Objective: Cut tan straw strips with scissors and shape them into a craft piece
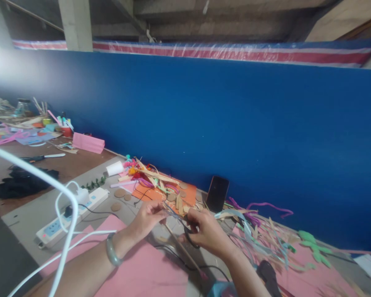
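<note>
My left hand (146, 220), with a green bangle (112, 250) on the wrist, pinches the end of a thin pale strip (170, 211) above the table. My right hand (204, 231) is closed round black-handled scissors (190, 237), whose blades point toward the strip between the two hands. A thin wooden stick (182, 251) lies on the table under the hands. Pink paper sheets (148, 272) cover the table below my forearms.
A white power strip (71, 216) with plugs and white cables lies at the left. A black phone (217, 193) leans on the blue wall (235, 123). Craft scraps, an orange sheet (148, 192), ribbons (256, 235) and cardboard discs lie around. More craft clutter covers the far left table.
</note>
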A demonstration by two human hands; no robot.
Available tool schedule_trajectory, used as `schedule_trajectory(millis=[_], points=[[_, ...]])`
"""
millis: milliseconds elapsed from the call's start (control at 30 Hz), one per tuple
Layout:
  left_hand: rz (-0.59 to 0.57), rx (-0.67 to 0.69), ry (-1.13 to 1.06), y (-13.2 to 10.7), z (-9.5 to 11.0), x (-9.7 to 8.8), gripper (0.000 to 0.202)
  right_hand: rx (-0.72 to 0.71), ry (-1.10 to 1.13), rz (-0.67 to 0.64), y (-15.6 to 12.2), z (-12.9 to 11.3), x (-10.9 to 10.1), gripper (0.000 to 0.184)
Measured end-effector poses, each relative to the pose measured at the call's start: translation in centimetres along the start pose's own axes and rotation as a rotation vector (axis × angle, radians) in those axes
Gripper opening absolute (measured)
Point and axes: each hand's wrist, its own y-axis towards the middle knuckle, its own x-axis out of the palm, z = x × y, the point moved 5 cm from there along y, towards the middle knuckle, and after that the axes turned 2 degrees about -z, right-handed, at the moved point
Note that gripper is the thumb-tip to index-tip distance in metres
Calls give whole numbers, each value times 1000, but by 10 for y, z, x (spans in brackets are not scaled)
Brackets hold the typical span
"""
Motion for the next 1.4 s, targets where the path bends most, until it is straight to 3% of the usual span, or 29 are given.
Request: schedule_trajectory(millis=[333, 1400], points=[[-49, 18, -57, -1, 0, 4, 16, 0, 54, -13, 3, 3, 4, 42], [-24, 7, -33, -2, 7, 4, 14, 23, 128, -37, 4, 14, 13, 46]])
